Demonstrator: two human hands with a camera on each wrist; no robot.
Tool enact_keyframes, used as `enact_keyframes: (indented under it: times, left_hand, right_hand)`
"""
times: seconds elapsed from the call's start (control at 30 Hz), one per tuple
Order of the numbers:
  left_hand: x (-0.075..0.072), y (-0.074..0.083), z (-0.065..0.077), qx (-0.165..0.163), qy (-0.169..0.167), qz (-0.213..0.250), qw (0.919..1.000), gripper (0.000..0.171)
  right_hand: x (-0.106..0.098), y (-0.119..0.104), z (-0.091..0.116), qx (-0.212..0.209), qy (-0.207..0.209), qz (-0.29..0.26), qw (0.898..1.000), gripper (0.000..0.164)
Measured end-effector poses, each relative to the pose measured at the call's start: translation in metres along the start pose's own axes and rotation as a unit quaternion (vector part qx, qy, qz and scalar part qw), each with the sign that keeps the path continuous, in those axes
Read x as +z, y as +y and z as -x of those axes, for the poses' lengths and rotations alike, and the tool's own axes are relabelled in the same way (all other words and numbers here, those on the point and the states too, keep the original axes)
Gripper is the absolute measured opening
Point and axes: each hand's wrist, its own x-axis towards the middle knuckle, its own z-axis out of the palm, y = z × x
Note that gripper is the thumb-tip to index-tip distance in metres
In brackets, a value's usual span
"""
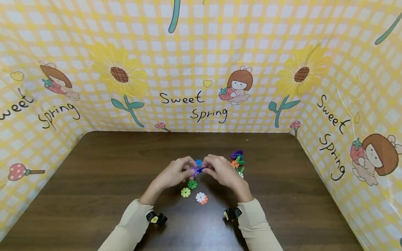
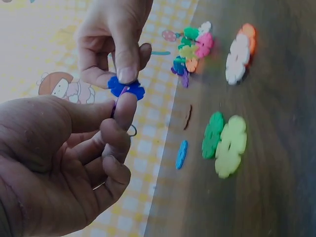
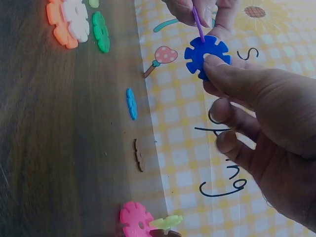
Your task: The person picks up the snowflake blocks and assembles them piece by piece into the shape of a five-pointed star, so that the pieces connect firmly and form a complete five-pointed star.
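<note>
Both hands meet above the table, each with a notched plastic snowflake disc. My left hand (image 1: 174, 172) pinches a purple disc (image 3: 198, 24) between thumb and fingers. In my right hand (image 1: 222, 170) a blue disc (image 3: 195, 52) is pinched by the thumb over its centre and the fingers behind. The purple disc stands edge-on against the blue one, their notched rims meeting at right angles. Fingertips cover part of both. Just behind the hands lies a light blue disc (image 1: 198, 162); a brown disc (image 3: 138, 155) beside it is hidden in the head view.
Nearer on the dark table (image 1: 110, 167) lie a green disc (image 1: 192, 184), a yellow-green disc (image 1: 185, 192) and a white disc (image 1: 199, 197) overlapping an orange disc (image 1: 205, 200). A joined cluster of several coloured discs (image 1: 235, 164) stands beyond the right hand. Patterned cloth (image 1: 201, 52) surrounds the table.
</note>
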Motion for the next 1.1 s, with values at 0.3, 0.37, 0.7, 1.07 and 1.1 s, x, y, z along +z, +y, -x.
enact_keyframes:
  times: [0.3,0.37,0.7,1.07,1.1]
  left_hand:
    - [0.003,0.003,-0.002,-0.026,0.023,0.094,0.995,0.011]
    - [0.004,0.003,-0.004,-0.021,0.016,0.113,0.9933,0.012]
    - [0.007,0.001,-0.006,-0.032,-0.009,0.212,0.9766,0.016]
    - [0.004,0.012,-0.004,-0.019,0.001,0.279,0.9601,0.013]
    - [0.004,0.013,-0.003,-0.018,0.001,0.283,0.9589,0.013]
  right_hand:
    - [-0.003,0.001,-0.001,-0.022,0.045,-0.05,0.997,0.007]
    - [-0.005,0.001,0.0,-0.021,0.044,-0.089,0.995,0.005]
    - [-0.01,-0.003,0.0,-0.006,0.049,-0.238,0.97,0.005]
    - [-0.017,-0.01,0.001,0.002,0.06,-0.3,0.952,0.003]
    - [-0.019,-0.013,0.001,0.0,0.061,-0.313,0.948,0.004]
